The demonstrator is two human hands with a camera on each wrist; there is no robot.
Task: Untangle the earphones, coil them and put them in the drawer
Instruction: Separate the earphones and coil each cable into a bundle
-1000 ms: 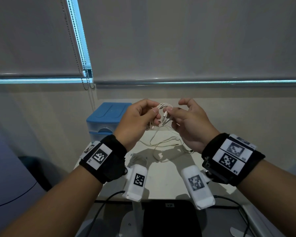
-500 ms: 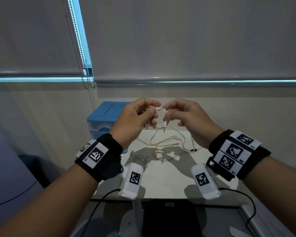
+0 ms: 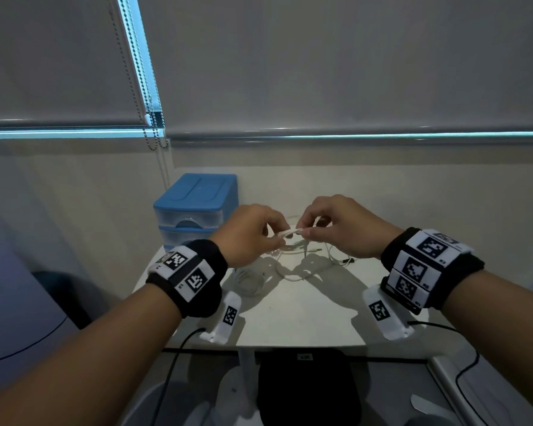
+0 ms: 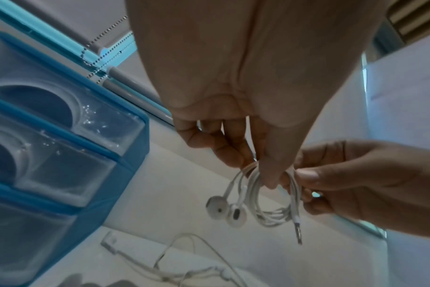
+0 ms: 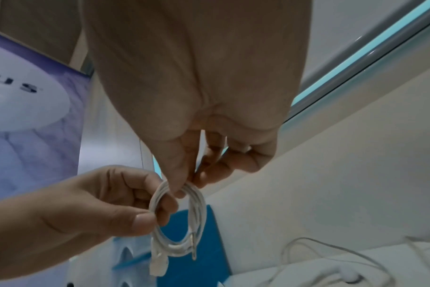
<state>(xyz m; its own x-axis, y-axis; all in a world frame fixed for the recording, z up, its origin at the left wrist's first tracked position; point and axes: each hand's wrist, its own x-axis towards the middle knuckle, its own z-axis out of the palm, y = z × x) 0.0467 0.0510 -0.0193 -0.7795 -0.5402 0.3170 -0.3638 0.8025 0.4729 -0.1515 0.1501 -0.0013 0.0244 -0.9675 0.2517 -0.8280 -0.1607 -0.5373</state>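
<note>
A white earphone coil [image 3: 291,232] hangs between both hands above the white table [image 3: 305,309]. My left hand [image 3: 282,234] pinches its left side, my right hand [image 3: 304,231] its right side. In the left wrist view the coil [image 4: 254,196] dangles from the left hand [image 4: 268,180], with two earbuds [image 4: 225,210] and the jack plug [image 4: 298,231] hanging loose. The right hand [image 5: 182,187] pinches the top of the coil [image 5: 197,211] in the right wrist view. The blue drawer unit [image 3: 197,207] stands at the table's back left, its clear drawers shut.
More white earphones [image 3: 293,265] lie spread on the table under the hands, and a small bundle of cable [image 3: 250,281] lies near my left wrist. A wall and roller blinds close off the back. A black chair seat [image 3: 308,392] is below the table's front edge.
Both hands have come down toward the table with the coil. The coil now lies flatter between the fingertips, and the drawer unit shows fully.
</note>
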